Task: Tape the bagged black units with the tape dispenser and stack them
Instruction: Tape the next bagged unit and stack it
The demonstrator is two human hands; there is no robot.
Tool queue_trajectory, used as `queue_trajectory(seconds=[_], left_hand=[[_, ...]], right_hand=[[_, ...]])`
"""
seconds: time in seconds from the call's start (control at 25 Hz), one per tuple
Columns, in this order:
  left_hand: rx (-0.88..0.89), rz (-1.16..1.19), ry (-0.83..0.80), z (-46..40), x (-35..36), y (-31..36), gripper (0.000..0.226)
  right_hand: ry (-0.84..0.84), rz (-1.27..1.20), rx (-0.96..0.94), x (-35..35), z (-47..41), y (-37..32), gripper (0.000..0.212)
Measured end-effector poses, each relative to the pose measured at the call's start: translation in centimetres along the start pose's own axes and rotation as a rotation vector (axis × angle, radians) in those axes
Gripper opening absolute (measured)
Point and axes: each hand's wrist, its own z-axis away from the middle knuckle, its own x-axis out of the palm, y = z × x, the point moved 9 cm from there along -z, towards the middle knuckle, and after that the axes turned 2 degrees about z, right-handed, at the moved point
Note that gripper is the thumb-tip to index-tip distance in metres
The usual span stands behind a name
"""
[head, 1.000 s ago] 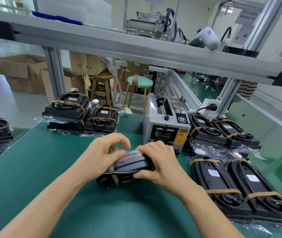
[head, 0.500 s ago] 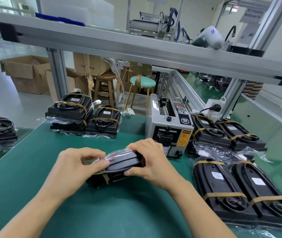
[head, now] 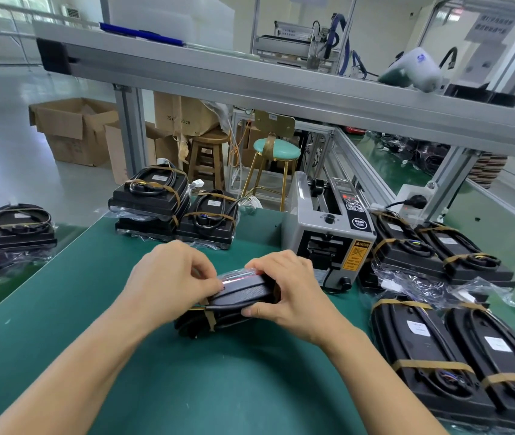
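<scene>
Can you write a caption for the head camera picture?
Both hands grip a plastic-bagged black unit before the grey tape dispenser.

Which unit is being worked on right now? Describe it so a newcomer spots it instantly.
Start at the grey tape dispenser at the back of the green bench; just in front of it, at bench centre, both hands meet. The left hand and right hand grip one bagged black unit. Unlike the units lying flat in stacks around it, this one is tipped on edge.

Both forearms are bare right up to the lower edge of view, no sleeves reaching them. The left hand [head: 171, 282] and right hand [head: 294, 296] wear no gloves, rings or watch.
</scene>
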Motion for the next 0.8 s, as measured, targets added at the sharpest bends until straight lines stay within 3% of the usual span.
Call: queue_trajectory(seconds=[0.24, 0.4, 0.52, 0.64, 0.8], left_hand=[[0.137, -0.131, -0.145, -0.8, 1.4, 1.4, 0.021], [0.261, -0.183, -0.100, -0.7, 1.1, 1.5, 0.022], [0.306, -0.087, -0.107, -0.9, 1.1, 0.9, 0.022], [0.360, 0.205, -0.130, 0.1, 1.0, 0.5, 0.017], [0.375, 0.337, 0.059, 2.4, 1.0, -1.2, 0.013]], right_hand=[[-0.003, -0.046, -0.014, -0.2, 0.3, 0.0, 0.053], [0.000, -0.080, -0.024, -0.3, 0.2, 0.0, 0.052], [0.007, -0.102, -0.026, -0.4, 0.0, 0.2, 0.050], [0.023, -0.114, -0.036, -0.4, -0.1, 0.3, 0.051], [0.009, -0.084, -0.032, -0.2, -0.5, 0.5, 0.052]])
